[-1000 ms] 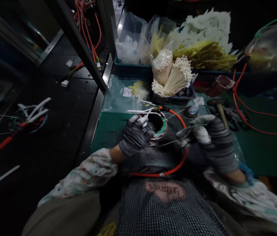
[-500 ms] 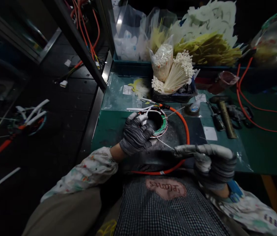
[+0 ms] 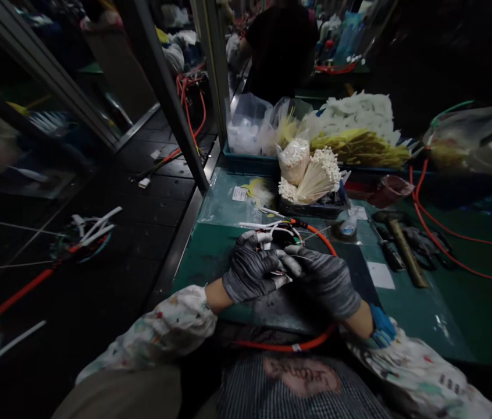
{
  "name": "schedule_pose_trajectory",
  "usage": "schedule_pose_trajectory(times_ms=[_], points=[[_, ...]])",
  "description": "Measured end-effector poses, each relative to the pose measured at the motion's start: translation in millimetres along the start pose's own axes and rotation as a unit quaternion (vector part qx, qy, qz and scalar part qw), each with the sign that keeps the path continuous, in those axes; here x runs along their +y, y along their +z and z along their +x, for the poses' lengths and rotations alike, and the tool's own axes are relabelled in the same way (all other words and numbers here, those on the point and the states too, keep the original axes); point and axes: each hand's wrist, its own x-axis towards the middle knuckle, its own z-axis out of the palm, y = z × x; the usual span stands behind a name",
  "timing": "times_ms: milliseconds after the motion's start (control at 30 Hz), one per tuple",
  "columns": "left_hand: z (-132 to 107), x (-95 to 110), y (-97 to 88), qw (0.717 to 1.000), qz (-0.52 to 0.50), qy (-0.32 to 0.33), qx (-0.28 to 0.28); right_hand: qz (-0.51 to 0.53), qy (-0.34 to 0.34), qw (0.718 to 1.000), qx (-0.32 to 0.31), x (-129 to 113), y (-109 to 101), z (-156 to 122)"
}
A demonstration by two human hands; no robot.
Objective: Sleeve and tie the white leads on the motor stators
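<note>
My left hand (image 3: 252,267), in a grey striped glove with pale fingertips, is closed around the near left side of a coiled wire bundle (image 3: 290,235). White sleeved ends (image 3: 257,224) stick out of the bundle to the left. An orange cable (image 3: 322,240) leads off it and curves around to the front edge. My right hand (image 3: 327,279), gloved the same way, meets the left fingertips at the coil's near side with its fingers pinched together. Whatever lies in that pinch is hidden and blurred. The grey-wrapped hand tool cannot be made out now.
Behind the coil stands a dark box of white cable ties (image 3: 316,180). A hammer (image 3: 405,250) and other tools lie right. Bags and yellow pieces (image 3: 359,148) fill the back tray. Left, another wire bundle (image 3: 91,230) rests on a dark slatted surface. A person (image 3: 278,49) stands beyond.
My right hand has moved left and forward to the coil, beside my left hand. The grey-wrapped tool it held is no longer visible. The view has tilted up, showing more background.
</note>
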Motion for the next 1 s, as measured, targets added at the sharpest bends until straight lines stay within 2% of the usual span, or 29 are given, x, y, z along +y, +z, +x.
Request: schedule_pose_trajectory(times_ms=[67, 167, 267, 367, 467, 567, 767, 1000], points=[[-1, -1, 3.1, 1.0, 0.009, 0.0, -0.007, 0.034, 0.005, 0.999, -0.002, 0, 2, 7], [-1, -3, 5.4, 1.0, 0.011, 0.013, -0.002, 0.178, 0.063, 0.981, -0.034, -1, -1, 13], [-1, -3, 5.5, 1.0, 0.008, 0.019, 0.002, 0.276, 0.106, 0.948, -0.119, -4, -13, 19], [-1, -3, 5.4, 0.999, 0.024, 0.022, 0.012, 0.281, 0.108, 0.936, -0.182, -6, -23, 23], [-2, -3, 5.4, 0.999, 0.021, 0.025, 0.025, 0.268, 0.115, 0.945, -0.151, -5, -25, 23], [-1, -2, 4.3, 1.0, 0.02, 0.009, 0.0, 0.245, 0.113, 0.958, -0.1, -3, -22, 22], [4, -1, -1.3, 1.0, 0.012, 0.015, 0.022, 0.224, 0.081, 0.965, -0.11, -4, -22, 23], [5, 2, -9.5, 0.999, 0.005, -0.009, -0.032, 0.199, 0.102, 0.97, -0.095, -7, -21, 23]])
